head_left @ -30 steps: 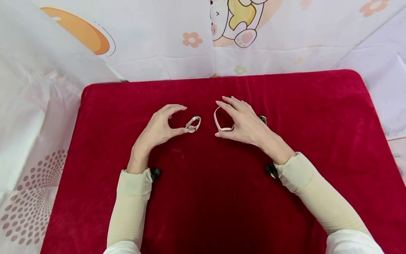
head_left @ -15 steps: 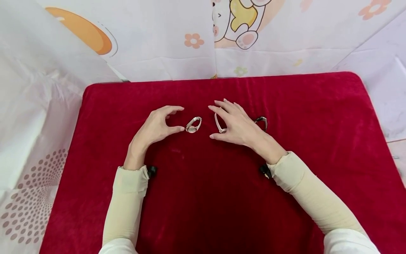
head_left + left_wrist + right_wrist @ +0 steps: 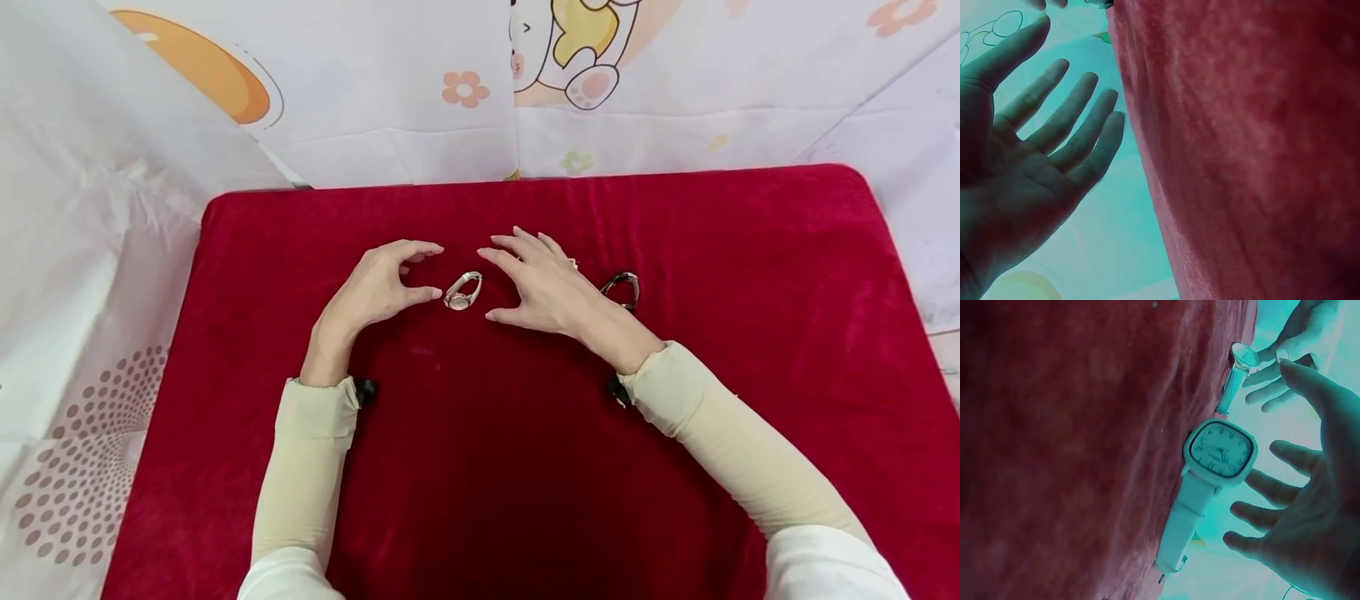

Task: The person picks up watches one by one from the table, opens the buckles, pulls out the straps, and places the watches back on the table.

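A small watch (image 3: 461,302) with a round face and pale strap rests on the red cloth between both hands. My left hand (image 3: 378,287) curves loosely beside it on the left, thumb tip close to it. That palm (image 3: 1022,169) holds nothing in the left wrist view. My right hand (image 3: 547,287) hovers with spread fingers over a watch with a rounded-square face (image 3: 1221,450) and light strap, which it almost wholly hides from the head view. The right wrist view shows a gap between fingers and this watch. A dark watch (image 3: 637,290) lies right of the right wrist.
Red velvety cloth (image 3: 480,467) covers the table. Behind it hangs a white curtain (image 3: 360,92) with cartoon prints, and more white fabric (image 3: 82,250) runs along the left side. A small black device (image 3: 366,392) is strapped at the left cuff.
My right hand has moved left across the square-faced watch, hiding it and uncovering more of the dark watch. The left hand keeps nearly the same place. The round watch lies still.
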`<state>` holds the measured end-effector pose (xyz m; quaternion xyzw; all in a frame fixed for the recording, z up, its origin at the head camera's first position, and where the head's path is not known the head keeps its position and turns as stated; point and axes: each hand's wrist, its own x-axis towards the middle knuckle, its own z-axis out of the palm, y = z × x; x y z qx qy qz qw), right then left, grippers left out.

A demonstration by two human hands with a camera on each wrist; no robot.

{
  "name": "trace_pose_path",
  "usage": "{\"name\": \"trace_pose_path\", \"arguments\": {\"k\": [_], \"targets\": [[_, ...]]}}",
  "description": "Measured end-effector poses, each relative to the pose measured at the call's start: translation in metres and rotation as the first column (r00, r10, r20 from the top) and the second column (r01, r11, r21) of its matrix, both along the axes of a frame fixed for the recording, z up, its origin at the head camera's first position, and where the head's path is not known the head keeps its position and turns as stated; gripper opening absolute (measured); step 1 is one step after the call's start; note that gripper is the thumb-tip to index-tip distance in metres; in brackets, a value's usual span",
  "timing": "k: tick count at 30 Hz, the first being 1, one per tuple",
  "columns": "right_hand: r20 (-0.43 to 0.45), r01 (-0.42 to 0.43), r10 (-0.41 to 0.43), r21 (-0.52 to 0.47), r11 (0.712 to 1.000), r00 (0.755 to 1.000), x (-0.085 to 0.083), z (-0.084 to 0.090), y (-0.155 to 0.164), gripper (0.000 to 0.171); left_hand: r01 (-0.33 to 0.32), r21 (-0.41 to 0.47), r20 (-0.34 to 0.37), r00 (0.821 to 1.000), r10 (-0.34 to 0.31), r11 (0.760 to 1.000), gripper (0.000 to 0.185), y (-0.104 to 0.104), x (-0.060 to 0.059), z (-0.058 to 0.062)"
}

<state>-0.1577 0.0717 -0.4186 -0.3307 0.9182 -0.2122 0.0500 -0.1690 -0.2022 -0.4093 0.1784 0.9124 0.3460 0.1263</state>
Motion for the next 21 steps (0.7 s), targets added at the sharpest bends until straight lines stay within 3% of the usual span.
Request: {"name": "trace_pose_path", "arguments": {"k": [13, 21], "targets": [[-0.013, -0.018, 0.019, 0.049, 0.999, 1.0, -0.003, 0.0, -0.015, 0.076, 0.06, -0.076, -0.04, 0.997, -0.063, 0.995, 0.058, -0.001, -0.003, -0.004], [0.034, -0.007, 0.003, 0.108, 0.994, 0.999, -0.004, -0.004, -0.021, 0.074, 0.088, -0.125, 0.006, 0.996, -0.088, 0.988, 0.054, 0.003, -0.003, -0.006]]}}
